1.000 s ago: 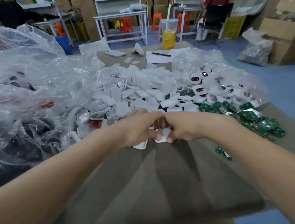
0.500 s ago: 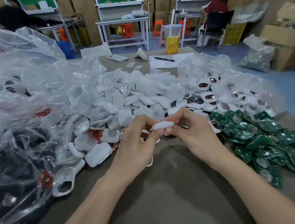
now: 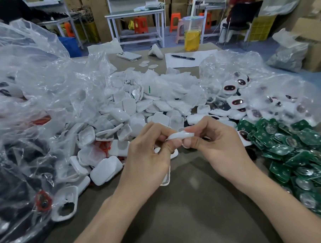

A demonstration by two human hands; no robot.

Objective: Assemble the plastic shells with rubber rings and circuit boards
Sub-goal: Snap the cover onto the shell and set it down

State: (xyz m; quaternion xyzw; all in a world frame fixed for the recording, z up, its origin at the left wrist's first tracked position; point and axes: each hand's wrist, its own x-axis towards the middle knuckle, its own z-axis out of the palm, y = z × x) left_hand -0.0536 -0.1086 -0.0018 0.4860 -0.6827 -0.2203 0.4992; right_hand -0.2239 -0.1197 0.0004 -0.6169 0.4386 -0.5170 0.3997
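Note:
Both hands hold one white plastic shell edge-on above the table, at the middle of the view. My left hand pinches its left end and my right hand pinches its right end. A heap of loose white shells lies just behind the hands. Green circuit boards are piled at the right. Red rubber rings show among the shells at the left. Shells fitted with dark windows lie at the back right, partly under clear plastic.
A large clear plastic bag of parts fills the left side. At the far end of the brown table lie a phone, a pen on paper and a cup of yellow drink. A seated person is in the background.
The hands have lifted the shell off the table's near edge and brought it toward me. The view now looks down more closely on the same grip.

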